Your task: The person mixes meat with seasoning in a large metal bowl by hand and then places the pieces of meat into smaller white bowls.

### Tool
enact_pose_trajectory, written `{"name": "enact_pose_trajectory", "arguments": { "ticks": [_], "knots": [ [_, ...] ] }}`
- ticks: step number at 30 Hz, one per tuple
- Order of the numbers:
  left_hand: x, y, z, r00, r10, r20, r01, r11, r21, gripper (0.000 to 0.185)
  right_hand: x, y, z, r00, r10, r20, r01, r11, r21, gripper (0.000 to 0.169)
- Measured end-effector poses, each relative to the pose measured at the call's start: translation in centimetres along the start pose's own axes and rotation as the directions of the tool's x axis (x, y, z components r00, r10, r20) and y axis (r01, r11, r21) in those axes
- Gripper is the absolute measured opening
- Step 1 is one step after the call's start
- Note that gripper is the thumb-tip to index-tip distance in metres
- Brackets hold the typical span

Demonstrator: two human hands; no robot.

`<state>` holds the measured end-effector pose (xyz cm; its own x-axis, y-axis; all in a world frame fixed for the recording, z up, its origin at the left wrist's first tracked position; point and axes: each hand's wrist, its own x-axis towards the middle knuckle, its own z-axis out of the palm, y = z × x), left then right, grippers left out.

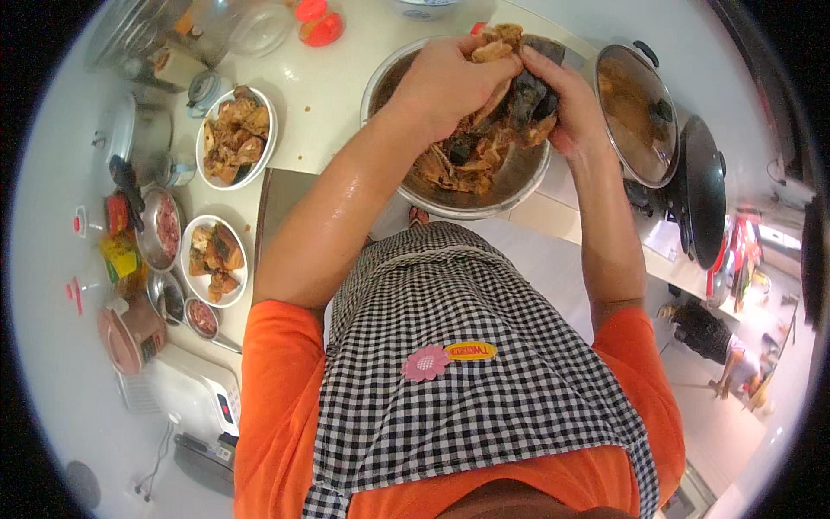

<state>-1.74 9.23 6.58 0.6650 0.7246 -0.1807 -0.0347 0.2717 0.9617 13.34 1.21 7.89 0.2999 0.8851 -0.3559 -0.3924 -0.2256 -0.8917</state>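
Above a large metal basin (476, 209), my left hand (444, 84) grips a browned piece of cooked meat or fish (498, 45) near its upper end. My right hand (574, 107) closes around the other side, its thumb close to the left fingers. Dark, skin-like portions (530, 91) hang between both hands; whether they belong to the same piece I cannot tell. More browned pieces (463, 172) lie in the basin below, partly hidden by my hands and left forearm.
Left of me are two white bowls (273, 139) (241, 285) of browned pieces, a metal bowl of raw meat (167, 227) and a smaller ladle of it (201, 318). On the right stand a glass-lidded pan (635, 117) and black wok (705, 188). Another person (713, 344) is at far right.
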Motion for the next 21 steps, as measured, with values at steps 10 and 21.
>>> {"name": "enact_pose_trajectory", "arguments": {
  "ticks": [10,21],
  "knots": [
    [0.4,-1.0,-1.1,0.998,-0.026,0.055,0.027,0.999,-0.032,0.028,2.4,2.9,-1.1,0.999,0.033,-0.020,-0.032,0.999,0.044,0.041],
    [-0.4,-9.4,0.8,0.955,-0.243,-0.170,0.249,0.968,0.014,0.037,0.9,8.7,-4.0,0.945,0.311,-0.099,-0.304,0.949,0.080,0.044]
  ]
}}
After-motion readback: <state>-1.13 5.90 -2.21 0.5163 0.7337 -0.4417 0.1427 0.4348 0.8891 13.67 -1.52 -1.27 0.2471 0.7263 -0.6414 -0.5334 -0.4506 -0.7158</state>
